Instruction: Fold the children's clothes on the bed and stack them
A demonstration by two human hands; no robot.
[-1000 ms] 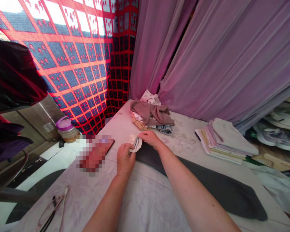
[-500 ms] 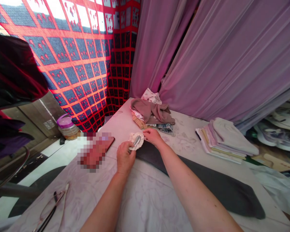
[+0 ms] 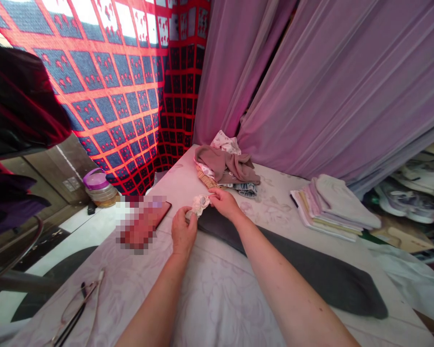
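Note:
A small white ruffled cloth (image 3: pixel 200 205) is bunched between my hands, with a little grey metallic piece (image 3: pixel 203 199) mostly wrapped in it. My right hand (image 3: pixel 223 202) pinches the cloth's right side with its fingertips. My left hand (image 3: pixel 183 233) holds its lower edge. A blurred, pixelated red flat object (image 3: pixel 142 224) lies just left of my left hand. A crumpled pile of clothes (image 3: pixel 226 166) sits just above my right hand, not touching it.
A pale floral sheet (image 3: pixel 217 308) covers the surface, with a dark grey shape (image 3: pixel 304 270) on it. Folded clothes (image 3: pixel 332 209) are stacked right, and glasses (image 3: pixel 77 308) lie lower left. A purple-lidded jar (image 3: pixel 98 189) stands beyond the left edge, with curtains behind.
The white cloth has gone from lying spread open to bunched up around the grey piece. My hands have drawn closer together around it.

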